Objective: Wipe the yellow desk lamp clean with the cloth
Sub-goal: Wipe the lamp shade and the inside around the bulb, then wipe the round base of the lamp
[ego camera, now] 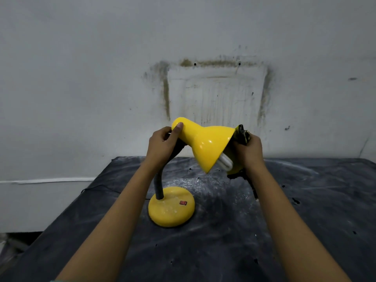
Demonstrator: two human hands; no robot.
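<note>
**The shade's rim is being wiped: one hand steadies the lamp, the other works the cloth.**

The yellow desk lamp (pixel 205 143) stands on the dark, dust-streaked desk (pixel 305 200). Its round base (pixel 172 208) is planted near the middle and its shade is tipped mouth-down to the right, with the white bulb (pixel 225 162) showing. The left hand (pixel 162 145) has its grip closed round the narrow top of the shade, thumb on the yellow, just above the black bendy neck (pixel 159 186). The right hand (pixel 249 149) has its grip bunched round a dark, grubby cloth (pixel 242 134), held against the shade's far right rim. The step in hand looks to be the shade's edge. The next move likely calls for drawing the cloth round the rim and over the glossy outside, with the left hand bracing against the neck's give. The base, flecked with pale dust, seems not yet wiped.
</note>
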